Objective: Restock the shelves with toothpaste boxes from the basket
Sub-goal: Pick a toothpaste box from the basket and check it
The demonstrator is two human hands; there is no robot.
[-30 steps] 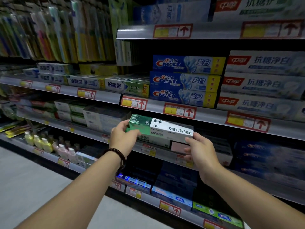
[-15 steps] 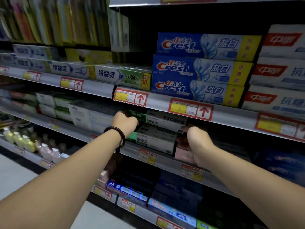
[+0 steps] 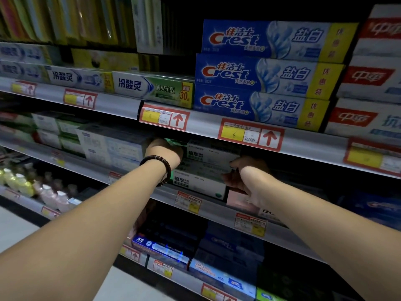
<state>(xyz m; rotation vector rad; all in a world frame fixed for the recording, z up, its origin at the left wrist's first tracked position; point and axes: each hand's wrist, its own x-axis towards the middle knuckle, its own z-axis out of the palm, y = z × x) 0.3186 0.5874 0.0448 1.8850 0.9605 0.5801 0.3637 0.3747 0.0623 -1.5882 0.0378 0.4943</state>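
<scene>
A green-and-white toothpaste box [image 3: 213, 152] lies on top of a stack of like boxes [image 3: 198, 186] deep in the dim middle shelf [image 3: 219, 210]. My left hand [image 3: 163, 152], with a dark bead bracelet on the wrist, holds the box's left end; its fingertips are hidden behind the box. My right hand [image 3: 246, 178] has its fingers curled at the box's right end, thumb against it. The basket is out of view.
Blue Crest boxes [image 3: 264, 72] and red-and-white boxes [image 3: 368, 83] fill the shelf above, whose rail [image 3: 201, 124] overhangs my hands. White boxes [image 3: 112, 146] stand left of the stack, a pink box [image 3: 237, 198] to its right. Small bottles [image 3: 32, 185] and darker boxes sit lower.
The box has gone from in front of the shelf into it, onto the stack. Both hands followed it in, and my view has moved closer.
</scene>
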